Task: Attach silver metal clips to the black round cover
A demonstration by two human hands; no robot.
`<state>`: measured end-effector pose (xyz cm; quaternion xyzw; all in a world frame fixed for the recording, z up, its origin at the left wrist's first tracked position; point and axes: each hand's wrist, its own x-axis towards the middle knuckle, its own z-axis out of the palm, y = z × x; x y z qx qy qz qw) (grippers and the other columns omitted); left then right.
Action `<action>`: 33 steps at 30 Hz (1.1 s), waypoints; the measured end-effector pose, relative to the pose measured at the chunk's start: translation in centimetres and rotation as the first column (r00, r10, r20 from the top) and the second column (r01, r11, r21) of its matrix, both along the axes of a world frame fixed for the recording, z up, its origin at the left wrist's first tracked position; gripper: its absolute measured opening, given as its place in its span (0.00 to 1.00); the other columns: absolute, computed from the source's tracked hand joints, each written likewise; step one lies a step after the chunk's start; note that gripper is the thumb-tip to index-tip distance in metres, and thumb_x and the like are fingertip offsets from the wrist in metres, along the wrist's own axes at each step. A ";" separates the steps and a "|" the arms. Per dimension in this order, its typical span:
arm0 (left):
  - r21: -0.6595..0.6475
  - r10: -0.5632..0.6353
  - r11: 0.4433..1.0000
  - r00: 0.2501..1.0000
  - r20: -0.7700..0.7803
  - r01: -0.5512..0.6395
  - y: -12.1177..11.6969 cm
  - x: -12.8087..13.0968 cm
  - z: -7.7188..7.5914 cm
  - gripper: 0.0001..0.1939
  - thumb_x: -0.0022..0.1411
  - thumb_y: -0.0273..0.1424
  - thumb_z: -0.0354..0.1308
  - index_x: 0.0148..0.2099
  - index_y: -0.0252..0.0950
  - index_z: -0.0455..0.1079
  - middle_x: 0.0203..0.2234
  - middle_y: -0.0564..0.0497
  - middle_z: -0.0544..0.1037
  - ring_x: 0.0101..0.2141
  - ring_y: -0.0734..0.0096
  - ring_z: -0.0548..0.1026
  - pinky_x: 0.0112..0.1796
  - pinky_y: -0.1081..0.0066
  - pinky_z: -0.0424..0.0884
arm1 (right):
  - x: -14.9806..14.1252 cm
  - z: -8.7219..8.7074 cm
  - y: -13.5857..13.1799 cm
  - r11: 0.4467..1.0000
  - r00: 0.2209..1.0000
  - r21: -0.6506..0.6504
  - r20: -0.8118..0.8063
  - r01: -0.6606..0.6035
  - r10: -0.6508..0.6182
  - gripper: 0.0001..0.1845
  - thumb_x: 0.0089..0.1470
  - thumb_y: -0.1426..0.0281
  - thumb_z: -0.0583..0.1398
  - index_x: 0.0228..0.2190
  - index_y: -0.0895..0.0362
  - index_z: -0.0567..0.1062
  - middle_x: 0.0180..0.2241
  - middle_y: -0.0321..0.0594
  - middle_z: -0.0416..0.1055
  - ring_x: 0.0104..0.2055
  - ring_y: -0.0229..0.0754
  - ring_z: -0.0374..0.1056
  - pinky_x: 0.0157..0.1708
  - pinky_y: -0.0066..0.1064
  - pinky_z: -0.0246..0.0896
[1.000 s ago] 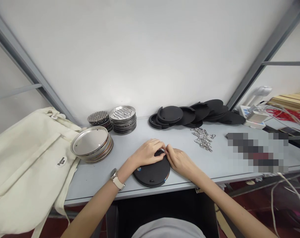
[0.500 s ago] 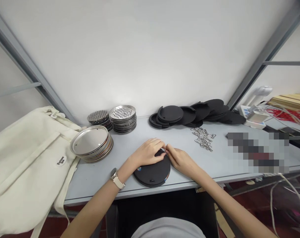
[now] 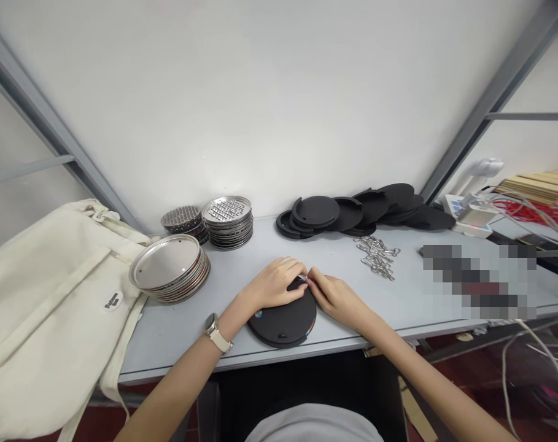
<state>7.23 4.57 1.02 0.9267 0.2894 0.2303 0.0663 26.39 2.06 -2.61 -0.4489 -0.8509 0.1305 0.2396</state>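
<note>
Beyond the right hand, open tabletop stops at black discs and metal clips.

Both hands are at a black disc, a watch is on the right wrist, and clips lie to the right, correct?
Wrong side: the head view shows the watch on the left wrist. Left hand and right hand are at a black disc, and clips lie to the right.

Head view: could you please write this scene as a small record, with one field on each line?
left hand: on the black disc, thumb across its face
right hand: fingertips pinched at a small shiny piece by the disc's upper edge
left wrist: watch
table, left: smooth-topped stack; two textured-topped stacks behind
table, back: overlapping black discs
right of hands: pile of metal clips
far left: cream bag
unclear: pixelated patch
</note>
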 end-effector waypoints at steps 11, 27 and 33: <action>-0.029 -0.024 0.999 1.000 0.009 0.024 0.0 0.0 0.1 0.04 0.62 0.29 0.51 0.40 0.36 0.63 0.34 0.49 0.70 0.37 0.66 0.69 0.40 0.67 0.66 | -0.1 0.0 0.1 1.000 1.000 -0.007 0.013 0.005 -0.005 0.07 0.63 0.69 0.44 0.36 0.55 0.59 0.24 0.36 0.67 0.24 0.40 0.64 0.26 0.27 0.54; -0.160 -0.036 0.986 0.997 0.072 0.047 0.1 -0.1 -0.2 0.04 0.61 0.28 0.52 0.40 0.36 0.63 0.36 0.49 0.70 0.40 0.67 0.69 0.42 0.67 0.67 | -0.1 0.3 -0.1 1.000 1.000 -0.025 -0.025 -0.003 0.002 0.07 0.63 0.69 0.44 0.35 0.54 0.59 0.25 0.36 0.67 0.24 0.40 0.64 0.26 0.27 0.55; -0.145 -0.026 0.989 0.998 0.063 0.035 0.0 -0.1 -0.2 0.04 0.61 0.28 0.52 0.40 0.36 0.62 0.35 0.50 0.70 0.40 0.67 0.68 0.42 0.68 0.67 | -0.1 0.3 -0.1 0.999 0.999 -0.042 -0.032 0.004 -0.005 0.06 0.63 0.69 0.44 0.34 0.54 0.58 0.24 0.35 0.66 0.23 0.40 0.63 0.25 0.27 0.55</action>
